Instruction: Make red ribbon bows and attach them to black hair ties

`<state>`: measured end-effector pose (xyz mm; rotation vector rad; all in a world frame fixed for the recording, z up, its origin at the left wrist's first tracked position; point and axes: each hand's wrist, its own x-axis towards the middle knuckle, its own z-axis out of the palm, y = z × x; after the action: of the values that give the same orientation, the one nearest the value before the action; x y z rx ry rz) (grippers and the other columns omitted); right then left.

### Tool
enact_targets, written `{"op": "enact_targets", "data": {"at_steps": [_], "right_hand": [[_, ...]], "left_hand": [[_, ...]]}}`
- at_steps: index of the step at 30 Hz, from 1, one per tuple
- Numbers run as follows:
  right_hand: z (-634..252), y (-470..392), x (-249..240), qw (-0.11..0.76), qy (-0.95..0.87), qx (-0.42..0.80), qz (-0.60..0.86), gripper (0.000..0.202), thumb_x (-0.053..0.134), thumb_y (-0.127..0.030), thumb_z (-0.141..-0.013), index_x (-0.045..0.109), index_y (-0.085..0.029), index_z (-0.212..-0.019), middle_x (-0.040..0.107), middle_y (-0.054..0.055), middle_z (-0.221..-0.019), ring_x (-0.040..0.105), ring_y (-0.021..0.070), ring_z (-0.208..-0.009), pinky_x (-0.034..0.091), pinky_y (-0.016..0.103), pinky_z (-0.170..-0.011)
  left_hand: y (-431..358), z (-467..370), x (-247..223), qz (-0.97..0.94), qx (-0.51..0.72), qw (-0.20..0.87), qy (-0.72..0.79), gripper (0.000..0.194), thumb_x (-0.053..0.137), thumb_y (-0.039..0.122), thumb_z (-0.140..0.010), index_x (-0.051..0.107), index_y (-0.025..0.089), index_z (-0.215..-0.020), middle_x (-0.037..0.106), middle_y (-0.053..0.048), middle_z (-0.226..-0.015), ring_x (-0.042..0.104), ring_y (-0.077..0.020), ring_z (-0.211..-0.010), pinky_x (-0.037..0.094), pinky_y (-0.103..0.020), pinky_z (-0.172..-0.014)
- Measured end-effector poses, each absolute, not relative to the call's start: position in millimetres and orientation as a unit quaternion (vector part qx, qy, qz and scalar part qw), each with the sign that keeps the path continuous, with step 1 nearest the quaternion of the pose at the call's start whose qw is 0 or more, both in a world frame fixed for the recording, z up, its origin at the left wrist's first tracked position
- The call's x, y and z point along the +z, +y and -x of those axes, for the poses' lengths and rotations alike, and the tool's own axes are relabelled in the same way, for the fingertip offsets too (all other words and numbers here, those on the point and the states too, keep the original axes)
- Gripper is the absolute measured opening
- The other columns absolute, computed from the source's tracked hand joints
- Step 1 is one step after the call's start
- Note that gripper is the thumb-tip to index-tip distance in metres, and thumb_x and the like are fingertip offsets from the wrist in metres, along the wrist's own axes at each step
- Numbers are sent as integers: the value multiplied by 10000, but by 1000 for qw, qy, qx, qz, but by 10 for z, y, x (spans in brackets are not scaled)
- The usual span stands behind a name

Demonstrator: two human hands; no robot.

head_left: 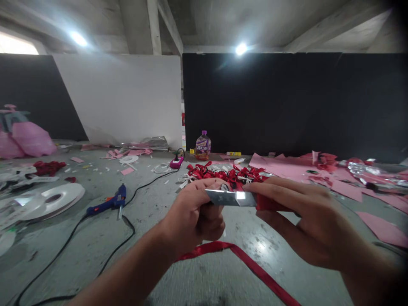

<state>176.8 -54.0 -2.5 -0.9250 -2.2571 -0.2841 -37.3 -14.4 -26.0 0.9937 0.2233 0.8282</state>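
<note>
My left hand (200, 208) is closed around the left end of a flat, shiny metal strip (228, 198), thumb along its edge. Red ribbon (270, 203) covers the strip's right end, pinched between the thumb and fingers of my right hand (306, 216). A loose length of red ribbon (251, 263) runs from below my left hand toward the front edge of the view; whether it joins the ribbon on the strip is hidden. Just behind the hands lies a pile of red ribbon pieces (213, 171) mixed with white bits.
To the left lie a blue glue gun (108, 203) with a black cord and white spools (72, 193). Farther back are a purple socket block (176, 162) and a bottle (203, 145). Pink sheets (287, 168) spread on the right. Dark panels (287, 102) close off the back.
</note>
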Motion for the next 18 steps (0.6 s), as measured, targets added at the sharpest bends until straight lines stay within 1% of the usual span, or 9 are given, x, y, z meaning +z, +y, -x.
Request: {"op": "enact_targets", "data": {"at_steps": [3, 7, 11, 15, 18], "right_hand": [[-1766, -552, -27, 334, -866, -109, 357, 277, 569, -235, -927, 630, -210, -1196, 703, 60, -960, 648, 179, -793, 500, 301, -685], [-1759, -560, -16, 332, -867, -112, 354, 285, 565, -230, -930, 621, -205, -1208, 698, 48, -918, 634, 159, -745, 490, 286, -646], [-1783, -573, 4, 321, -868, -121, 360, 277, 570, -227, -929, 622, -221, -1201, 702, 42, -912, 637, 159, -737, 493, 290, -637], [-1829, -602, 40, 325, -871, -127, 346, 238, 575, -210, -924, 635, -223, -1154, 695, 27, -865, 636, 152, -718, 499, 283, -632], [-1866, -618, 61, 331, -869, -133, 342, 242, 595, -217, -915, 637, -229, -1153, 701, 25, -868, 642, 156, -731, 503, 283, -644]], "left_hand": [[-142, 369, -268, -459, 388, 793, 100, 352, 534, 284, -900, 345, 207, -614, 223, 99, -437, 117, -36, -318, 136, -187, -337], [-148, 358, -255, -460, 396, 788, 105, 344, 542, 303, -910, 370, 207, -628, 222, 102, -426, 120, -36, -313, 136, -179, -336], [-152, 353, -239, -493, 431, 740, 154, 309, 555, 300, -906, 431, 201, -641, 261, 96, -412, 153, -41, -324, 169, -173, -341], [-142, 380, -243, -550, 444, 686, 174, 307, 566, 350, -913, 468, 197, -665, 284, 88, -443, 172, -45, -353, 136, -181, -352], [-133, 414, -248, -586, 438, 657, 180, 292, 574, 382, -916, 507, 193, -704, 294, 86, -459, 194, -47, -368, 149, -191, -368]]}}
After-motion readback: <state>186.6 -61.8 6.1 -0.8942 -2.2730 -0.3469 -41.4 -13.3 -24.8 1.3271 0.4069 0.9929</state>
